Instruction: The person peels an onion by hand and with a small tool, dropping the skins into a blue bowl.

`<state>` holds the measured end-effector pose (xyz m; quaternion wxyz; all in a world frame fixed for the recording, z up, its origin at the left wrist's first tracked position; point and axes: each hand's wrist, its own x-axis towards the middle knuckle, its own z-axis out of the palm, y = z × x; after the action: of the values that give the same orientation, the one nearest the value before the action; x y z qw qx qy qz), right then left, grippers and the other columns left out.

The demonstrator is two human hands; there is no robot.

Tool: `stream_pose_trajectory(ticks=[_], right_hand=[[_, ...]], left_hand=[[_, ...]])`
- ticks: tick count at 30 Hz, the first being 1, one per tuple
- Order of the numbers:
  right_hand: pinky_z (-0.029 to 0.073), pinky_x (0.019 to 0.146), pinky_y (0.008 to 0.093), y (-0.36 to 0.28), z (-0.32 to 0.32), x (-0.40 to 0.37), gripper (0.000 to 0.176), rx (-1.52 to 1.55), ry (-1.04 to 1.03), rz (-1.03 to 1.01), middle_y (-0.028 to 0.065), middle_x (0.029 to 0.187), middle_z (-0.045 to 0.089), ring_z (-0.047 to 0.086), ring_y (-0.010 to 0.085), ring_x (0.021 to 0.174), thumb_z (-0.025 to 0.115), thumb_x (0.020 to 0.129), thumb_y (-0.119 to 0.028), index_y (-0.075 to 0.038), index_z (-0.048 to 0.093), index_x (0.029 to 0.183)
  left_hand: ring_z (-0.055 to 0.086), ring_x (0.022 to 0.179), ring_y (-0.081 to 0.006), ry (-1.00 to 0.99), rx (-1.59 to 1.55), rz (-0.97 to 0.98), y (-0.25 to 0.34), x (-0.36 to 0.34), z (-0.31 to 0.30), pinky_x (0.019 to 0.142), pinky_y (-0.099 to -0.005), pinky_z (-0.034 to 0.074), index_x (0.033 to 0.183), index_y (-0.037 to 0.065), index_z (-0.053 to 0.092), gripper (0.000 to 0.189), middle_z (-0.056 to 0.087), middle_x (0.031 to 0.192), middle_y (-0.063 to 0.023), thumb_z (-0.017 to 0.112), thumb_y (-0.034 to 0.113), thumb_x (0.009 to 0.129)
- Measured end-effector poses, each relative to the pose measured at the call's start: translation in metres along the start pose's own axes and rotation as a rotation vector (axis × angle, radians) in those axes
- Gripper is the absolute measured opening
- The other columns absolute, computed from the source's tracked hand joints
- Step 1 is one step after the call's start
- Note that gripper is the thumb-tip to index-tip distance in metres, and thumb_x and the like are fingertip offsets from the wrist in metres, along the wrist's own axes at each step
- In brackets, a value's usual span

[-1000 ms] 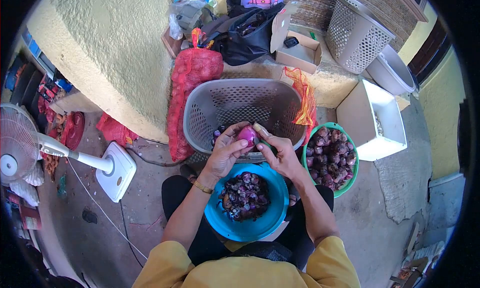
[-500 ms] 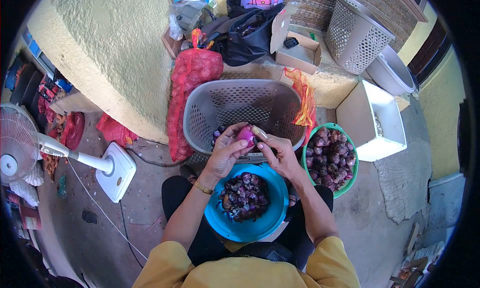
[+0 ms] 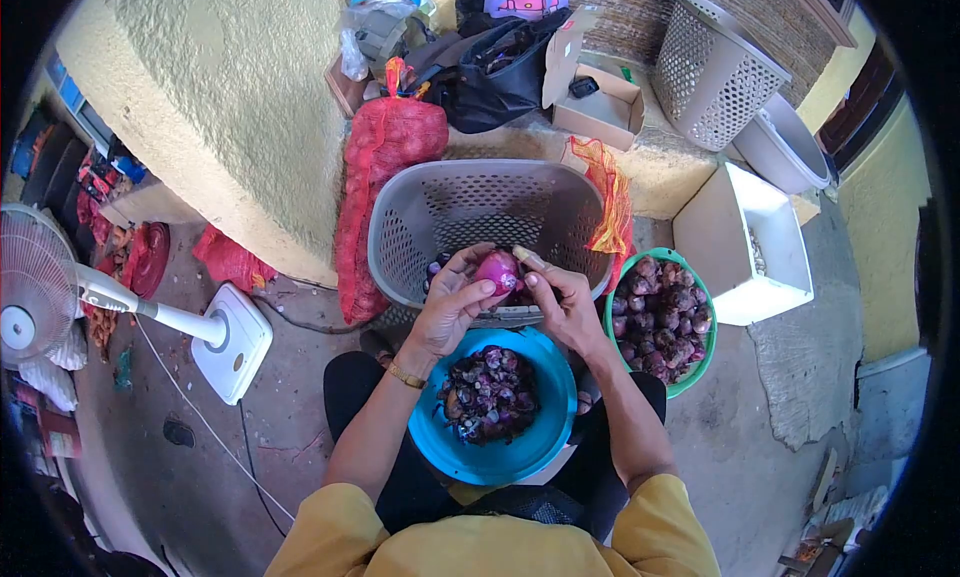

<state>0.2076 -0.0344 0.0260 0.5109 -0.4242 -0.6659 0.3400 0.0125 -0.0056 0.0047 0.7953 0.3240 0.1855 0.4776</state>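
Seated on a concrete floor, a person in a yellow top works over a lap-held round blue plastic bowl (image 3: 548,435) heaped with dark purple skins. The left hand (image 3: 450,307) cups and grips a glossy purple-red onion (image 3: 498,271) from beneath, raised just above the bowl and in front of a grey perforated plastic basket (image 3: 470,202). The right hand (image 3: 568,312) is curled shut around a pale, narrow tool (image 3: 524,258), seemingly a small knife, its tip at the onion's upper right side. To peel cleanly here, the blade is best kept shallow under the outer layer and drawn away from the left thumb, while the left fingers turn the bulb so that scraps drop into the blue bowl. A round green plastic bowl (image 3: 655,251) of unpeeled onions sits just to the right, and a red mesh sack (image 3: 385,167) leans against the wall behind.
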Motion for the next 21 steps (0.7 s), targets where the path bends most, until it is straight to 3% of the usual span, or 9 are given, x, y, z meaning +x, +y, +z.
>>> stream_pose_trajectory(ticks=[3,7,9,16,21], right_hand=[[0.046,0.102,0.0326,0.0012,-0.0046,-0.0014,0.031,0.026,-0.030,0.072,0.0168,0.133,0.063,0.061,0.0221,0.121,0.057,0.100,-0.007,0.004,0.061,0.129],[0.047,0.101,0.0333,0.0005,-0.0046,-0.0034,0.032,0.070,-0.041,0.157,0.0187,0.132,0.064,0.062,0.0224,0.120,0.057,0.100,-0.006,0.003,0.061,0.130],[0.047,0.101,0.0344,0.0008,-0.0051,-0.0031,0.037,-0.024,-0.057,-0.002,0.0190,0.129,0.066,0.062,0.0233,0.119,0.059,0.098,-0.007,0.004,0.058,0.133],[0.047,0.099,0.0347,0.0013,-0.0030,-0.0057,0.052,-0.009,-0.102,0.021,0.0205,0.122,0.068,0.064,0.0234,0.117,0.069,0.092,-0.009,0.003,0.052,0.139],[0.050,0.087,0.0305,-0.0014,-0.0002,-0.0035,0.067,-0.113,0.042,-0.034,0.0145,0.105,0.068,0.065,0.0187,0.096,0.082,0.078,-0.004,-0.001,0.055,0.139]], left_hand=[[0.060,0.119,-0.0223,0.009,-0.012,0.018,-0.0014,0.0013,-0.0021,0.104,-0.0385,0.053,0.136,0.006,0.049,0.047,0.057,0.130,-0.0111,0.063,-0.001,0.092],[0.060,0.121,-0.0247,0.018,-0.048,0.031,-0.0022,0.0027,-0.0038,0.105,-0.0407,0.052,0.137,0.005,0.047,0.045,0.056,0.132,-0.0126,0.060,0.003,0.095],[0.059,0.123,-0.0284,-0.001,-0.119,0.024,-0.0016,0.0029,-0.0041,0.105,-0.0430,0.052,0.138,0.004,0.045,0.041,0.055,0.135,-0.0143,0.056,0.010,0.099],[0.057,0.126,-0.0318,-0.021,-0.204,-0.007,0.0003,0.0020,0.0011,0.105,-0.0440,0.051,0.140,0.006,0.043,0.041,0.055,0.136,-0.0150,0.051,0.016,0.101],[0.058,0.124,-0.0272,-0.009,-0.020,0.004,-0.0006,0.0014,0.0016,0.106,-0.0413,0.050,0.140,0.007,0.043,0.044,0.054,0.135,-0.0134,0.057,0.011,0.098]])
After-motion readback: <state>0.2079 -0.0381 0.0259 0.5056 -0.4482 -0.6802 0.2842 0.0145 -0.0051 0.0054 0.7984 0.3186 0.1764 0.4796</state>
